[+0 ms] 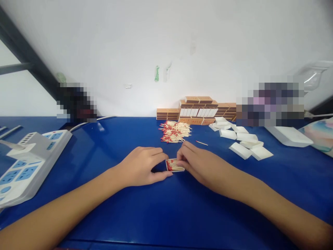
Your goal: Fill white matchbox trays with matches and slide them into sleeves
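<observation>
A small white matchbox tray (179, 170) lies on the blue table, filled with red-tipped matches (171, 164). My left hand (144, 165) grips the tray's left end between thumb and fingers. At the right end, my right hand (194, 159) is closed in a pinch, its fingertips down on the matches inside the tray. Those fingertips cover part of the matches. Just behind the hands is a loose pile of matches (175, 132), heads mostly to the left. One single match (202, 143) lies apart, right of the pile.
Matchboxes (197, 109) are stacked against the wall. Several white trays (240, 150) lie scattered at the right, near a larger white box (290, 136). A power strip (33, 163) with a plugged-in adapter stands at the left. Blurred patches hide both far corners.
</observation>
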Tool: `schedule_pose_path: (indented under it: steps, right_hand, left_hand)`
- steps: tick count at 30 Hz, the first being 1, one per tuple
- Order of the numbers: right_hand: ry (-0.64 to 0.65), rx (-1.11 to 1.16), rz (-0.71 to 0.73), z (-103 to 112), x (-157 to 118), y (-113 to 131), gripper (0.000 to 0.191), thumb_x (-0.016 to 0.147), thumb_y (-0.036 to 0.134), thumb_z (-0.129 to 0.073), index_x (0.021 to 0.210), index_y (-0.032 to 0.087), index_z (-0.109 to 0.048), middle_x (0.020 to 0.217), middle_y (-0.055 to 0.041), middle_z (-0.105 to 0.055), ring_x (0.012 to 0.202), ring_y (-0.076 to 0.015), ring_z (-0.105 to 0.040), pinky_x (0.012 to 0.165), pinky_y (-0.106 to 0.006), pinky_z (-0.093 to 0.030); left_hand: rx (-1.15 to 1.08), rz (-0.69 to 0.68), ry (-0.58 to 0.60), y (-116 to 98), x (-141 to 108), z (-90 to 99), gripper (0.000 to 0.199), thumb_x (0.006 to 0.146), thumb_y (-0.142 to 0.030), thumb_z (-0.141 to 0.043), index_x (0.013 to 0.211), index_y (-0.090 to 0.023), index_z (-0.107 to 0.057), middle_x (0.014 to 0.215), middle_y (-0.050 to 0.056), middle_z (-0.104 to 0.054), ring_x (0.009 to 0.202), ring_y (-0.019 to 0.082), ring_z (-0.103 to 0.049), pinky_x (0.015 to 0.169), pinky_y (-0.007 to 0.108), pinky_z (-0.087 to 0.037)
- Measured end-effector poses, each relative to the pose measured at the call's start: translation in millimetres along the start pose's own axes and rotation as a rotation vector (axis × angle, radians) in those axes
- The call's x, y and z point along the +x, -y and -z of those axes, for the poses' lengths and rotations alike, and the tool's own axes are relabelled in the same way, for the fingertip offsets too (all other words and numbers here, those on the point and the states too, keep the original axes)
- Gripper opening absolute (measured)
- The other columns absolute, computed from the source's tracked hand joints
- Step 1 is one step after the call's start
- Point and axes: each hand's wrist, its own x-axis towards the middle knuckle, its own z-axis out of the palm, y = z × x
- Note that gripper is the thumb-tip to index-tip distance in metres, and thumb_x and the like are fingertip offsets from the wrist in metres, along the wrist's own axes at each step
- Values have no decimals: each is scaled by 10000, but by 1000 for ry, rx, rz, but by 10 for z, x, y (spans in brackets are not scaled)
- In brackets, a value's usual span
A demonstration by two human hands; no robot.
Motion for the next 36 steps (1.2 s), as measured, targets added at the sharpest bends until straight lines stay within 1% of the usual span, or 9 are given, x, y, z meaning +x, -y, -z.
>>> schedule_pose_path:
  steps: [6, 10, 15, 18, 21, 25, 28, 31, 36]
  right_hand:
    - [-14, -152, 81, -171, 25, -47, 180, 1065, 293, -482, 980, 182, -595, 982, -69, -640, 706, -171, -621, 579, -305, -431]
    - [-47, -147, 117, -93, 6, -21, 156, 1046, 269, -512, 983, 182, -625, 992, -68, -622, 729, -173, -604, 613, -315, -443]
    - [17, 7, 76, 45, -6, -14, 163, 1039, 291, -529, 972, 219, -659, 977, -47, -625, 728, -153, -600, 640, -294, -444]
    - [-79, -35, -30, 142, -12, -243, 156, 1021, 323, -545, 973, 229, -659, 931, -49, -640, 784, -185, -617, 690, -306, -449]
    - [-137, -238, -191, 224, -43, -623, 198, 964, 405, -593, 980, 211, -630, 981, -88, -656, 859, -250, -630, 733, -355, -450]
    - [18, -267, -287, 265, -64, -939, 264, 1011, 402, -461, 884, 211, -591, 932, -94, -655, 798, -242, -613, 719, -366, -442]
    - [22, -180, -220, 250, -41, -809, 273, 1039, 384, -435, 887, 210, -581, 941, -83, -648, 812, -224, -605, 733, -354, -446]
    - [-46, -33, -130, 175, -17, -449, 251, 1064, 388, -446, 941, 217, -583, 959, -56, -642, 824, -193, -603, 725, -320, -454]
    - [28, -13, 2, -34, 2, -4, 152, 1054, 258, -487, 956, 197, -584, 993, -58, -641, 789, -176, -602, 685, -309, -438]
  left_hand:
    - [-5, -14, -1, 4, -1, -15, 323, 988, -479, -615, 1035, -168, -687, 840, 9, -666, 708, 148, -616, 635, 284, -435]
    - [-3, -11, -9, 7, -2, -14, 328, 987, -481, -617, 1035, -165, -690, 835, 4, -662, 700, 144, -610, 636, 289, -448]
    - [-21, -9, -10, -4, -1, -4, 327, 981, -482, -629, 1035, -167, -696, 835, 1, -663, 687, 135, -607, 626, 281, -454]
    - [-32, -5, -5, -7, -2, 3, 325, 978, -473, -639, 1080, -171, -703, 837, -2, -664, 693, 135, -614, 637, 278, -458]
    - [-31, -1, -2, -3, -3, 9, 340, 980, -480, -633, 1097, -170, -709, 834, -1, -661, 698, 135, -617, 638, 277, -456]
    - [-25, 12, -4, 3, -4, 12, 347, 972, -481, -645, 1107, -169, -715, 833, -5, -659, 698, 134, -619, 624, 275, -446]
    - [-15, 29, -4, 4, -2, 8, 343, 971, -479, -645, 1112, -174, -715, 830, -8, -655, 708, 137, -625, 628, 275, -443]
    - [-9, 40, -4, -1, 2, 6, 333, 969, -475, -648, 1110, -181, -712, 835, -9, -658, 718, 139, -629, 644, 276, -447]
    - [-10, 24, -14, -7, 11, 6, 310, 974, -462, -642, 1071, -174, -706, 835, -9, -659, 711, 138, -624, 639, 278, -445]
